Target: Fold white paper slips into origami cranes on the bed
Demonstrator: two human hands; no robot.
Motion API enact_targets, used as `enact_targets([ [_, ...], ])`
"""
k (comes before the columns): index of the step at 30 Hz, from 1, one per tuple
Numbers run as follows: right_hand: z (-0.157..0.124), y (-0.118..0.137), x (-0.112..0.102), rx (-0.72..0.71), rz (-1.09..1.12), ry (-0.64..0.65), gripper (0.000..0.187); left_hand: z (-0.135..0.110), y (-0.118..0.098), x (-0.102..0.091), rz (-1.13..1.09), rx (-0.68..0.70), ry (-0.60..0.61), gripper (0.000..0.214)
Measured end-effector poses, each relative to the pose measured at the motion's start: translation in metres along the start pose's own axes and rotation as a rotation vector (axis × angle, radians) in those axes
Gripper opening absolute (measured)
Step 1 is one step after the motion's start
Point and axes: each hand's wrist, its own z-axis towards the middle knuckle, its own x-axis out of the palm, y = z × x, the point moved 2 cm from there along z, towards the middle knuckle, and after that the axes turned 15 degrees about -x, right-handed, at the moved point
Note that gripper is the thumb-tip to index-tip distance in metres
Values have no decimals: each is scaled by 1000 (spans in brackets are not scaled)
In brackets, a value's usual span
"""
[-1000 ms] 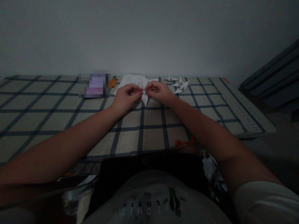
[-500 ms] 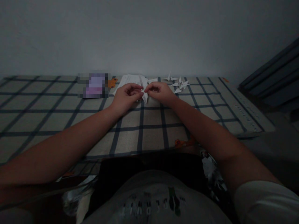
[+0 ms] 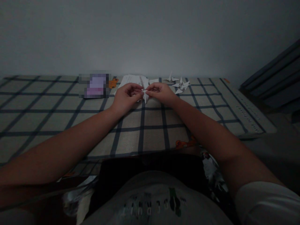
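I have the left hand and the right hand almost meeting, each with thumb and forefinger pinching the small white folded-paper piece with pointed tips between them. One tip points down toward me; I can't tell whether it touches the bench, draped in beige cloth with dark-blue checks. The main danger I see sits at that double pinch: the paper looks thin, so if the hands pull unevenly, a fold could tear or spring open. Squeezing too hard could crush a tip, and the hands themselves hide most of the creases (the dim light does me no favours either).

Just behind the left hand lie flat white paper sheets; a forward nudge of the knuckles could shove them askew. Near the right hand, farther right, sit spiky white folded-paper shapes, which a sideways sweep might flatten or scatter. The dark-edged slab with a purple and pink face, partly pixelated, lies left of the left hand, so I judge it at little risk.
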Motion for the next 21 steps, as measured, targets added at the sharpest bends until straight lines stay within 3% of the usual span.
enact_targets([
  [9,-1,-3,2,-20,-90,27,16,0,-3,0,41,7,-36,20],
  [17,-4,7,2,-178,-326,110,20,-2,-3,-1,117,60,1,24],
  [21,-3,12,5,-185,-331,29,16,-2,-4,-4,116,87,-103,25],
])
